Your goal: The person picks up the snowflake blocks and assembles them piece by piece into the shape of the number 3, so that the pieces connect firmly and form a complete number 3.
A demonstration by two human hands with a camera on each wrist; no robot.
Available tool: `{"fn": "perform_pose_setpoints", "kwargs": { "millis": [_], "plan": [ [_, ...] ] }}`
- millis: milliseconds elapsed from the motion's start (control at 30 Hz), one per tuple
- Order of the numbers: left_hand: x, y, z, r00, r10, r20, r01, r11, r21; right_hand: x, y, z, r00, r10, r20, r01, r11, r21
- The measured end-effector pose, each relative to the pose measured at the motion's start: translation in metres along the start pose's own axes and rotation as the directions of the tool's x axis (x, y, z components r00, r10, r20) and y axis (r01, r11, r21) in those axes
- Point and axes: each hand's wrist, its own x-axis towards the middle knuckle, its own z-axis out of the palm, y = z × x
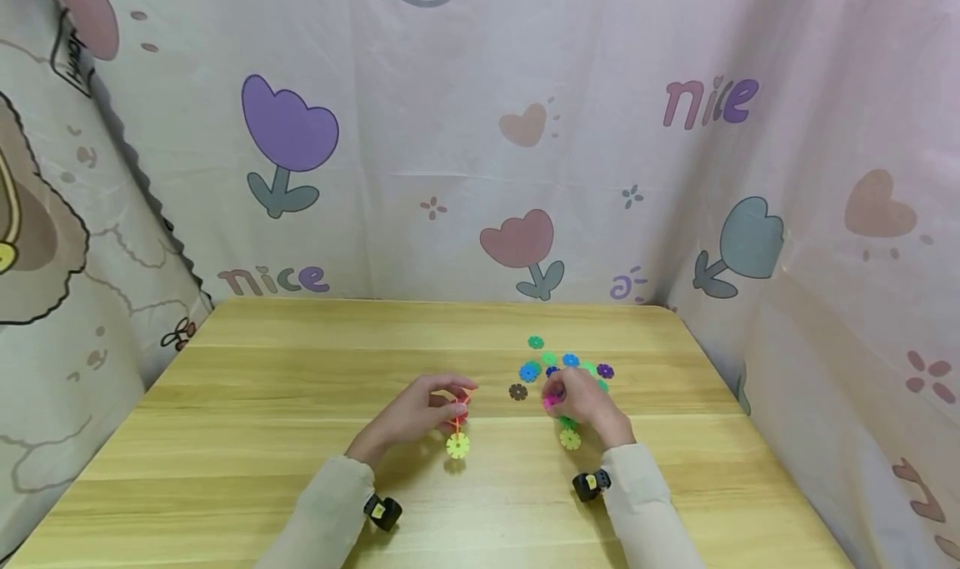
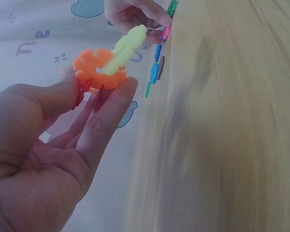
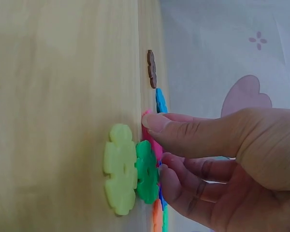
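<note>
My left hand point(image 1: 412, 411) pinches a small joined piece between thumb and fingers, held up over the table. The piece is made of plastic snowflake discs slotted together: an orange disc point(image 2: 89, 62), a yellow disc point(image 2: 130, 44) sticking out from it, and a red disc point(image 2: 81, 95) by the thumb. To the right, my right hand point(image 1: 588, 402) is at a loose group of discs. Its thumb and fingers pinch a pink disc point(image 3: 155, 147) low at the tabletop. Beside those fingers lie a green disc point(image 3: 146, 173) and a pale yellow disc point(image 3: 120, 169).
Around the right hand several more discs are spread on the wooden table point(image 1: 262, 436), among them a brown disc point(image 1: 518, 392), a blue disc point(image 1: 529, 373) and a purple disc point(image 1: 605, 371). A printed curtain point(image 1: 420, 119) hangs behind the table and along its sides.
</note>
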Motion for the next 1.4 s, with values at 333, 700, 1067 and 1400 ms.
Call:
{"fn": "perform_pose_setpoints", "kwargs": {
  "millis": [333, 700, 1067, 1400],
  "plan": [
    [0.001, -0.003, 0.002, 1.0, 0.011, 0.006, -0.011, 1.0, -0.006, -0.002, 0.0, 0.0, 1.0, -0.003, 0.008, 0.003, 0.999, 0.045],
    [0.001, -0.002, 0.002, 1.0, 0.008, -0.005, -0.008, 1.0, 0.001, -0.001, -0.008, -0.005, 0.999, -0.039, 0.018, 0.036, 0.99, 0.138],
    [0.001, -0.001, 0.004, 0.998, 0.008, -0.061, -0.008, 1.0, 0.008, -0.001, -0.026, -0.006, 0.994, -0.111, -0.012, 0.111, 0.97, 0.218],
    [0.001, 0.0, 0.004, 0.997, 0.012, -0.079, -0.013, 1.0, -0.016, -0.005, -0.039, -0.007, 0.988, -0.154, -0.028, 0.155, 0.948, 0.277]
  ]
}}
